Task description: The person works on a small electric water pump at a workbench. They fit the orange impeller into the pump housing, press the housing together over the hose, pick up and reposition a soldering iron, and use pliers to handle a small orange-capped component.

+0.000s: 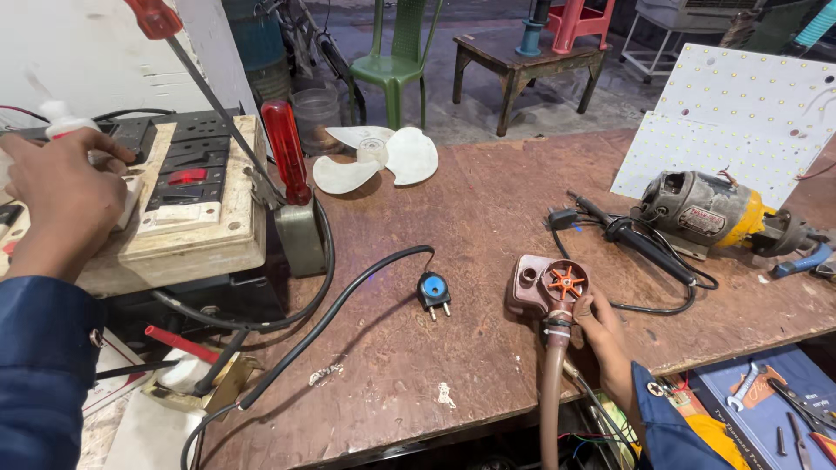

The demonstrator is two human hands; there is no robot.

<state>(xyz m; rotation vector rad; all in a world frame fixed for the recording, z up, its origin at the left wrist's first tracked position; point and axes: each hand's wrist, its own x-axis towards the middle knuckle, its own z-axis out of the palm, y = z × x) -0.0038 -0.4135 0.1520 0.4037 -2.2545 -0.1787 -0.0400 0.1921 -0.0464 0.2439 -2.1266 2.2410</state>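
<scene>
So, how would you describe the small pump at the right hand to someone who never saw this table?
Look at the brown worktable, near its front edge by the right hand. There lies the small pump: a pinkish-brown housing on a brown hose. Only it shows an orange spoked wheel in a round opening.

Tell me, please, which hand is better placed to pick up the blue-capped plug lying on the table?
Probably the right hand. It is on the small pump with the orange impeller, just right of the plug. The left hand rests on the switchboard box at the far left, farther away.
</scene>
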